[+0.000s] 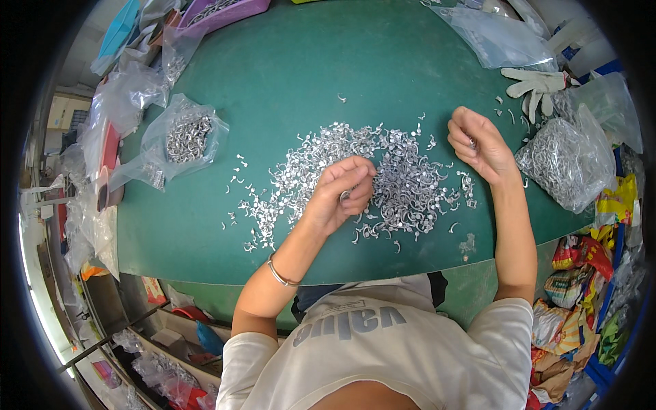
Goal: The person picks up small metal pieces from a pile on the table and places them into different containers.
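Many small silvery curved metal parts point(408, 188) lie in a loose heap on the green tabletop point(307, 75). Over the middle of this heap, my left hand point(342, 191) is closed, and a bit of metal glints among its curled fingers. To the right of the heap my right hand point(484, 147) is raised, fingers curled in around a small metal part point(472, 143). Most of what each hand holds is hidden by the fingers. One stray part point(342, 98) sits apart, beyond the heap.
At the left stands an opened clear bag of metal parts point(188, 137); a fuller bag point(567, 164) is at the right edge. A white work glove point(536, 87) lies beside flat plastic bags point(502, 41). A purple bin point(222, 15) stands at the far left.
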The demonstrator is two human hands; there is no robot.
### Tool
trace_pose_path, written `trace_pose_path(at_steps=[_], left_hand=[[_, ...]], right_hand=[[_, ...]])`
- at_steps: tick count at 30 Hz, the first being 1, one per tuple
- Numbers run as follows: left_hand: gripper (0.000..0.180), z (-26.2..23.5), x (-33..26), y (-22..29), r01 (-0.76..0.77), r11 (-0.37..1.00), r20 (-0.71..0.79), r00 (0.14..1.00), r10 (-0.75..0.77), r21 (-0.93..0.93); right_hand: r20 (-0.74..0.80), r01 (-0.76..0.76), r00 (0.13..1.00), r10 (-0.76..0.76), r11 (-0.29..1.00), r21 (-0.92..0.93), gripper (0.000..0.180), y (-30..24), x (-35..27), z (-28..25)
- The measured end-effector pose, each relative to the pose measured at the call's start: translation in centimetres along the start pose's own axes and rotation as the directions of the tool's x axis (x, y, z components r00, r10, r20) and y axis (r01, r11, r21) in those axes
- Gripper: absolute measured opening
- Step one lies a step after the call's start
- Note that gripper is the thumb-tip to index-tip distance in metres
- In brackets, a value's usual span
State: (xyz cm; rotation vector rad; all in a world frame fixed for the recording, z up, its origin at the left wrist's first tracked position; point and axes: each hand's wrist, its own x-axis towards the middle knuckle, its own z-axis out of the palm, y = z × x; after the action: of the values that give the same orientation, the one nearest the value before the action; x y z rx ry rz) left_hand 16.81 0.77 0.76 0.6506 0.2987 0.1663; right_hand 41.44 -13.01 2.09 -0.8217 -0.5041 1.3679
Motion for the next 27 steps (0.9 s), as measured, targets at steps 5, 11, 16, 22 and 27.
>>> trace_pose_path(at_steps=[5, 11, 16, 22, 27], left_hand=[[0.017, 0.0, -0.2, 0.1, 0.002, 1.0, -0.015, 1.0, -0.001, 0.015], [0.017, 0.0, -0.1, 0.0, -0.001, 1.0, -0.007, 1.0, 0.001, 0.016], [0.017, 0.0, 0.0, 0.0, 0.002, 1.0, -0.004, 1.0, -0.002, 0.018], [0.017, -0.2, 0.0, -0.1, -0.015, 1.0, -0.001, 1.0, 0.015, 0.015], [0.017, 0.0, 0.0, 0.0, -0.018, 1.0, -0.005, 1.0, 0.018, 0.017]], right_hand=[[-0.109, -0.097, 0.994, -0.001, 0.449, -0.888, 0.01, 0.1, -0.4, 1.7], [-0.108, -0.095, 0.994, -0.002, 0.465, -0.88, 0.01, 0.2, -0.4, 1.4], [-0.103, -0.098, 0.994, 0.024, 0.572, -0.814, 0.013, -0.4, -0.5, 1.0], [-0.059, -0.059, 0.998, 0.003, 0.146, -0.988, 0.011, 0.7, 0.0, 1.8], [0.017, -0.029, 0.999, 0.04, 0.901, -0.432, 0.015, -0.6, -0.7, 0.7]])
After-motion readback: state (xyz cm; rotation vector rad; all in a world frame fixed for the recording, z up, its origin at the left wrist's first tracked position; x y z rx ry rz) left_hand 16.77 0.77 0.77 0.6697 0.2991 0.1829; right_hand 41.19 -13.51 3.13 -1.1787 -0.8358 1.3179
